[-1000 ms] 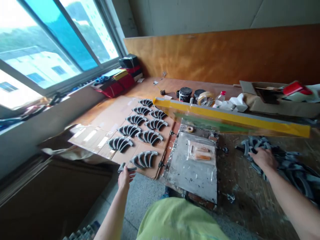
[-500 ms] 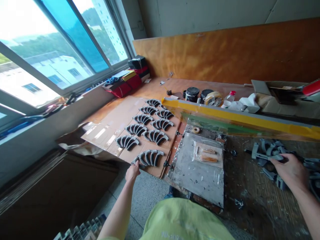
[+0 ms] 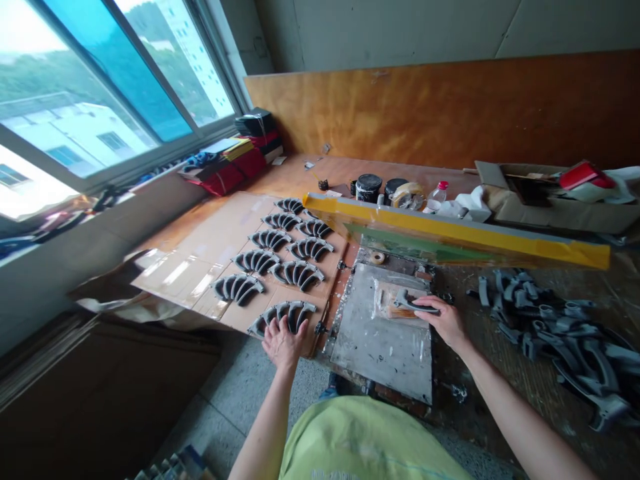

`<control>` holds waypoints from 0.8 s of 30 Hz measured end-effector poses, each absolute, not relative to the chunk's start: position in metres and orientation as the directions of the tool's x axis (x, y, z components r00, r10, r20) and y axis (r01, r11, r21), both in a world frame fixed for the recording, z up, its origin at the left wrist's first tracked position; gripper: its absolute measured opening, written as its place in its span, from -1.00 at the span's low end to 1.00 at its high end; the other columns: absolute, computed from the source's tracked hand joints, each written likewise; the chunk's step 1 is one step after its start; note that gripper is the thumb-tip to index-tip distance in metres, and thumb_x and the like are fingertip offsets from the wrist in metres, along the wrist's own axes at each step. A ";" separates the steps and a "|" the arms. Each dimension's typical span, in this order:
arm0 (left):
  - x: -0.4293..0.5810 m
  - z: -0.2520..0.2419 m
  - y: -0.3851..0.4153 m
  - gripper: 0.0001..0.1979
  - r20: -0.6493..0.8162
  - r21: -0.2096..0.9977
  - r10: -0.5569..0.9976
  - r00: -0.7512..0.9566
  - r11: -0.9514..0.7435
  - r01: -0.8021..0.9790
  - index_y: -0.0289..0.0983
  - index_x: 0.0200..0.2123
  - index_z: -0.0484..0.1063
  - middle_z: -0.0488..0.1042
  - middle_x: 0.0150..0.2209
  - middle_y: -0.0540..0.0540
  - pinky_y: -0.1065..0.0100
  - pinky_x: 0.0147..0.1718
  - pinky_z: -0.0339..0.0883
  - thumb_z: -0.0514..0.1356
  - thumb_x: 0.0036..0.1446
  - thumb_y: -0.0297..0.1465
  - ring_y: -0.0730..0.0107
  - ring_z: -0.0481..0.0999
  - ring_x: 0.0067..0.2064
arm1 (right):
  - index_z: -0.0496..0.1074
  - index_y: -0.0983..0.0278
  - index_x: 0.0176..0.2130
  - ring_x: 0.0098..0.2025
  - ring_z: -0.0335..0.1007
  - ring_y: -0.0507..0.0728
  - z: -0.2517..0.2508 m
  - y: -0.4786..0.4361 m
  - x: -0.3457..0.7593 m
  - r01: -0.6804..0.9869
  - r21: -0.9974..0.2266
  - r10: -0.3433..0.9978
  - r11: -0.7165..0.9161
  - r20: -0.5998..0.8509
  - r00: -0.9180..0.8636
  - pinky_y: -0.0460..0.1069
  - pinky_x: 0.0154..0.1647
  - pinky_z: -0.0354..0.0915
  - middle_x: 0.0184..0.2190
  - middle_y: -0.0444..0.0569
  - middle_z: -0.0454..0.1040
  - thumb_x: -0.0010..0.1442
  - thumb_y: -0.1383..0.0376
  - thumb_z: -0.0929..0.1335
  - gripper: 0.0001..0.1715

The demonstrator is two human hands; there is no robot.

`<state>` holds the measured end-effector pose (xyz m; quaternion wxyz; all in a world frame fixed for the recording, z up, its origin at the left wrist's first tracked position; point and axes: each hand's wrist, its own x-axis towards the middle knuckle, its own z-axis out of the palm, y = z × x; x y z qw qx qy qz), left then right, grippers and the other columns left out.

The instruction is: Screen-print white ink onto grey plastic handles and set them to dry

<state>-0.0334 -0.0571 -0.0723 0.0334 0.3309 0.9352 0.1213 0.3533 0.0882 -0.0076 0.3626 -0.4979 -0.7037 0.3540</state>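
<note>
My left hand (image 3: 283, 341) hovers open, fingers spread, over the nearest fan of grey curved plastic parts (image 3: 283, 315) on the cardboard sheet (image 3: 210, 233). My right hand (image 3: 445, 321) is closed on one grey curved part (image 3: 413, 303) and holds it on the metal plate (image 3: 383, 340), over a clear bag with orange pieces (image 3: 395, 299). Several more fans of the same parts (image 3: 280, 247) lie in two rows on the cardboard. A loose pile of grey parts (image 3: 560, 333) lies on the bench to the right.
A long yellow-taped frame (image 3: 460, 230) crosses the bench behind the plate. Black jars (image 3: 370, 187), a tape roll (image 3: 406, 193), a small bottle (image 3: 437, 195) and a cardboard box (image 3: 540, 200) stand behind it. Red boxes (image 3: 235, 170) sit by the window. A plywood wall backs the bench.
My right hand has come from the parts pile leftward to the metal plate with one grey part. My left hand set its part into the nearest fan and has opened over it.
</note>
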 end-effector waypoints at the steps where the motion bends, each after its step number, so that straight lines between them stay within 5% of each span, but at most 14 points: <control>1: -0.034 -0.073 -0.053 -0.28 -0.006 0.230 0.639 -0.769 0.749 0.621 -0.21 0.14 0.34 0.23 0.26 -0.29 -0.13 0.16 0.05 0.08 0.06 0.13 -0.21 0.13 0.26 | 0.60 0.19 -0.28 -0.13 0.50 0.22 -0.012 0.090 0.349 0.448 -0.848 0.945 0.282 0.164 -0.284 0.17 0.02 0.38 -0.20 0.02 0.57 0.06 0.11 0.40 -0.73; 14: -0.100 -0.077 -0.039 -0.46 0.021 0.222 0.853 -0.522 0.505 0.834 -0.32 0.00 0.45 0.38 0.15 -0.31 0.02 0.19 0.08 0.23 0.05 -0.09 -0.11 0.24 0.22 | 0.57 0.21 -0.14 -0.12 0.41 0.27 -0.019 0.089 0.318 0.648 -0.431 0.779 0.627 0.356 -0.516 0.21 -0.02 0.36 -0.20 0.07 0.55 0.27 0.36 0.24 -0.67; 18: -0.096 -0.087 -0.040 -0.34 0.063 0.262 0.835 -0.546 0.514 0.817 -0.34 0.17 0.32 0.23 0.28 -0.34 -0.05 0.22 0.07 0.21 0.09 -0.07 -0.17 0.11 0.32 | 0.52 0.24 -0.02 -0.06 0.40 0.27 -0.021 0.083 0.320 0.692 -0.302 0.749 0.656 0.376 -0.546 0.19 0.02 0.33 -0.12 0.09 0.53 0.31 0.34 0.21 -0.62; 21: -0.092 -0.093 -0.050 -0.28 0.172 0.360 0.808 -0.563 0.481 0.800 -0.31 0.25 0.21 0.15 0.33 -0.34 -0.10 0.24 0.04 0.16 0.13 -0.03 -0.14 0.04 0.37 | 0.51 0.24 0.01 0.03 0.39 0.29 -0.020 0.073 0.326 0.668 -0.334 0.736 0.665 0.445 -0.510 0.22 0.10 0.31 -0.04 0.10 0.51 0.33 0.20 0.22 -0.60; 24: -0.113 -0.093 -0.065 -0.36 0.262 0.499 0.721 -0.641 0.467 0.730 -0.30 0.21 0.25 0.22 0.30 -0.33 0.02 0.27 0.04 0.12 0.17 -0.05 0.02 0.11 0.35 | 0.55 0.16 -0.07 -0.08 0.49 0.21 -0.020 0.046 0.329 0.569 -0.572 0.803 0.591 0.347 -0.485 0.06 -0.01 0.42 -0.11 0.02 0.56 0.29 0.08 0.26 -0.62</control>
